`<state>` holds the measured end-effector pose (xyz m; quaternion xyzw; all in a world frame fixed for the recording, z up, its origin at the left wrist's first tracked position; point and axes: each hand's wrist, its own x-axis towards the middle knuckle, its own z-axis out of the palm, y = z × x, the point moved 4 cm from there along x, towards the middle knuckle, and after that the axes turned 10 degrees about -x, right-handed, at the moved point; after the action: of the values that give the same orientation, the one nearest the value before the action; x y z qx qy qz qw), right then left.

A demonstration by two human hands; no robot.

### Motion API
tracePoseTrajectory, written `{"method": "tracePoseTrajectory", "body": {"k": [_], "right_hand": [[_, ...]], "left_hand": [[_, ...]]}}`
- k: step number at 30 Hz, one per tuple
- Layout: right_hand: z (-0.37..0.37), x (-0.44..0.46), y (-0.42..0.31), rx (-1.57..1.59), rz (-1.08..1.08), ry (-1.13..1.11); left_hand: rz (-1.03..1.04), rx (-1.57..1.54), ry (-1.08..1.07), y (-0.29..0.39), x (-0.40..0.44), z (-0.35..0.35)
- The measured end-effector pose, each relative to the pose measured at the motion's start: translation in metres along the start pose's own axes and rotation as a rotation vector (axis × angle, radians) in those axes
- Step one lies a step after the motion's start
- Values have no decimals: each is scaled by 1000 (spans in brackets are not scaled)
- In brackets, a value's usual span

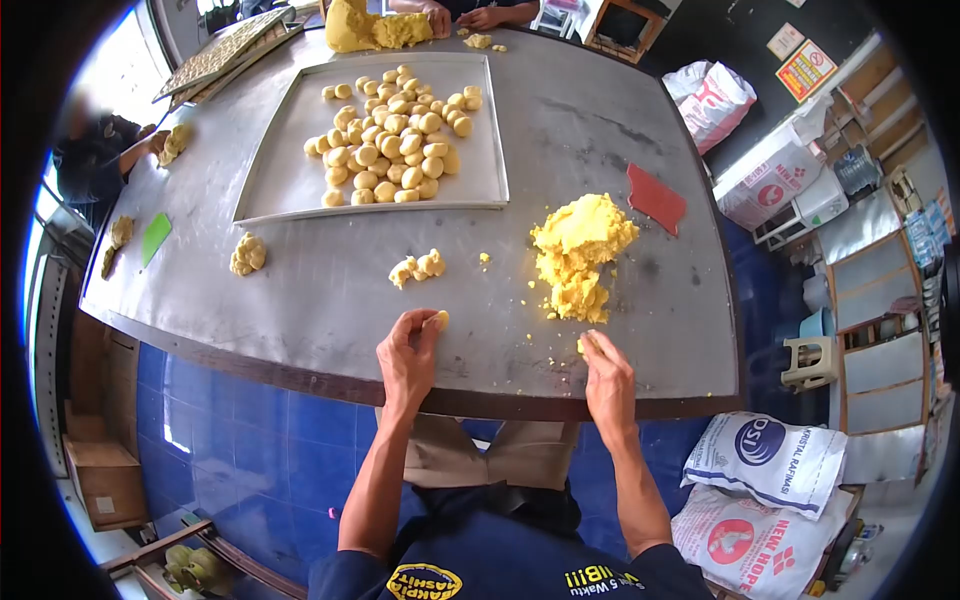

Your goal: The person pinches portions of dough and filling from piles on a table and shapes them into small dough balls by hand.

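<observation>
My left hand [408,362] is closed over the table's front edge, pinching a small pale-yellow piece of dough [441,320] between thumb and fingers. Farther right, my right hand [610,385] has its fingertips together on a bit of yellow filling [582,346], mostly hidden by the fingers. Just beyond that hand lies a crumbly mound of bright yellow filling [585,250], with crumbs scattered around it. A small cluster of pale dough lumps [417,268] sits beyond my left hand. Behind it, a metal tray [470,195] holds many round dough balls [395,140].
A red scraper [657,199] lies right of the mound; a green scraper [156,238] is at far left. Another dough cluster [248,254] rests left. Co-workers' hands handle dough at the left and far edges. Sacks [765,460] stand on the floor at right.
</observation>
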<state>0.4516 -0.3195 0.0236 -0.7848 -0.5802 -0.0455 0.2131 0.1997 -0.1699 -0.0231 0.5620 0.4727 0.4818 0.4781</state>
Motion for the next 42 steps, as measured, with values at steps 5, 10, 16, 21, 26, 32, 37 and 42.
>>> {"method": "tracePoseTrajectory", "body": {"k": [5,10,16,21,26,32,37,42], "right_hand": [[19,8,-44,-48,-219,-175],[40,19,-49,-47,-369,-143],[26,6,-43,-46,-336,-250],[26,8,-54,783,134,-53],[29,10,-67,345,12,127],[9,31,-67,361,-66,13],[19,29,-79,616,-83,-131],[28,25,-85,517,-57,-104]], "left_hand": [[9,-3,66,1,0,-2],[33,9,61,-2,-2,-4],[-34,-83,-86,2,-5,22],[-138,-159,-285,14,-20,69],[-75,-230,-341,22,-29,83],[-272,-168,-372,26,-7,63],[159,295,-476,6,-7,66],[87,292,-442,-5,-18,71]]}}
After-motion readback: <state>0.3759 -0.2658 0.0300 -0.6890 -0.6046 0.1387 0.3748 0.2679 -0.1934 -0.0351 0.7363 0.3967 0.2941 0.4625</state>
